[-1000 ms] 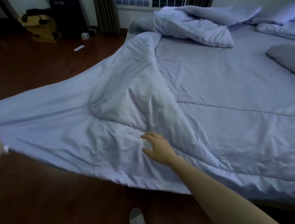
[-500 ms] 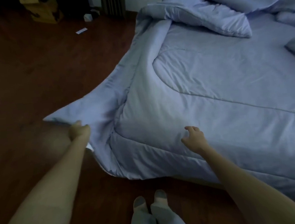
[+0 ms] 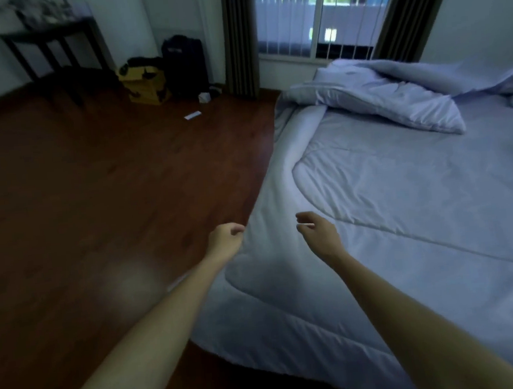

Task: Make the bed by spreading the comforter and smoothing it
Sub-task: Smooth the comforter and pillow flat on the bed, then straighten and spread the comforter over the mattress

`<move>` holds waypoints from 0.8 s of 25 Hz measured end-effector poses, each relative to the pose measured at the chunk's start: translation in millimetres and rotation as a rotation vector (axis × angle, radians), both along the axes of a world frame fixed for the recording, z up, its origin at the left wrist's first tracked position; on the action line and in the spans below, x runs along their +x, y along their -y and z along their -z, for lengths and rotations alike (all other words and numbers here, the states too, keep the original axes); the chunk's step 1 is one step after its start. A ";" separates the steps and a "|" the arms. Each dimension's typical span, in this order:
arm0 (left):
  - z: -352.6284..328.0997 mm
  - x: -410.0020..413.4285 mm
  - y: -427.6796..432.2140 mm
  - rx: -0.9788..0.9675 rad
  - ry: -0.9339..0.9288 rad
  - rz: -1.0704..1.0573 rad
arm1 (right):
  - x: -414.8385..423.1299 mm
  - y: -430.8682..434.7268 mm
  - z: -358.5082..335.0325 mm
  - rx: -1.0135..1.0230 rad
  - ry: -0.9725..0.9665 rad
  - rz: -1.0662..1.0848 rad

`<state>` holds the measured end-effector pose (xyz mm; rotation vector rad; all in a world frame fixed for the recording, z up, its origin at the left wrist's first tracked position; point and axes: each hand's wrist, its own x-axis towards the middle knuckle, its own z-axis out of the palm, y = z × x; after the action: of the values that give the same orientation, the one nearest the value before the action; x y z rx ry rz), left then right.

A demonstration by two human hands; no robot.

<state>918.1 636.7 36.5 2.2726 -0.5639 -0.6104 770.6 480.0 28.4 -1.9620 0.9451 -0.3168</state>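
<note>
The pale blue comforter [image 3: 405, 212] lies spread over the near part of the bed, its left edge hanging down the side toward the floor. At the far end a bunched-up fold of the comforter [image 3: 390, 102] is still heaped near the window. My left hand [image 3: 225, 240] is at the comforter's left edge with the fingers curled onto the fabric. My right hand [image 3: 317, 232] hovers just above the comforter's border, fingers loosely curled and apart, holding nothing.
Dark wooden floor [image 3: 95, 208] stretches to the left of the bed. A yellow box [image 3: 144, 83] and a black bag [image 3: 183, 64] stand by the far wall near the curtain [image 3: 238, 34]. A small white item [image 3: 192, 115] lies on the floor. A dark table [image 3: 49, 41] stands at the far left.
The comforter corner that my left hand held out over the floor now lies against the bed's side. Both hands have moved closer together. The view has tilted up toward the window.
</note>
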 end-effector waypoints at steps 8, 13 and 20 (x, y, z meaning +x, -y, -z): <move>-84.9 109.9 -29.0 -0.408 0.123 -0.143 | 164.6 -46.1 -95.3 0.157 0.527 -0.052; -113.2 208.9 -105.0 -0.476 0.050 -0.124 | 273.1 -97.5 -117.0 0.213 0.584 -0.169; -150.8 326.7 -162.9 -0.568 0.060 -0.166 | 364.8 -138.1 -123.5 0.260 0.615 -0.198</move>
<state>1244.8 799.5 187.3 1.7788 -0.4947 -0.2547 1135.4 618.2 151.9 -1.5596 0.3686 -0.6060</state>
